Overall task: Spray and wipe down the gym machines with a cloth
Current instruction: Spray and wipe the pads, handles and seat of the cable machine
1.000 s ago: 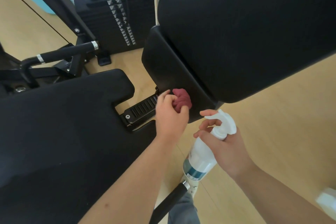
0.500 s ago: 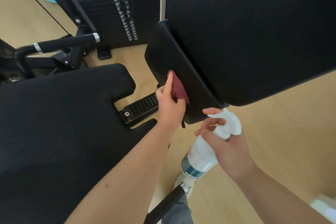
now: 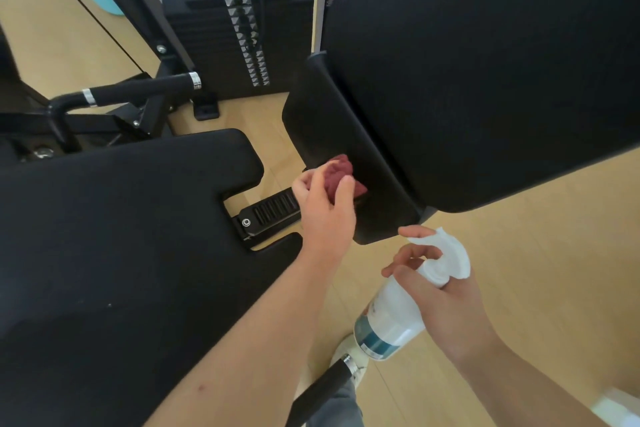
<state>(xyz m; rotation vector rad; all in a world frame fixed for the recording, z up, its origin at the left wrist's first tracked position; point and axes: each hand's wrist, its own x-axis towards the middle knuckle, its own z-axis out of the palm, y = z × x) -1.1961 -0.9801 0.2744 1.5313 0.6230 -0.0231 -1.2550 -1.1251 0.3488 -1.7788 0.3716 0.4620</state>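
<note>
My left hand grips a bunched dark red cloth and presses it against the lower edge of the black plate behind the back pad. The large black back pad fills the upper right. My right hand holds a white spray bottle by its neck, nozzle pointing up and left, below and right of the cloth. The black seat pad lies at the left.
A black weight stack with its guide rods stands at the back. A black handle bar with chrome rings sticks out at the left. A slotted black adjuster rail sits between seat and back. Another handle is by my shoe on the wooden floor.
My left hand has drawn the cloth back down the rear plate after sliding it up, and the cloth is bunched again. The bottle hand has stayed almost still.
</note>
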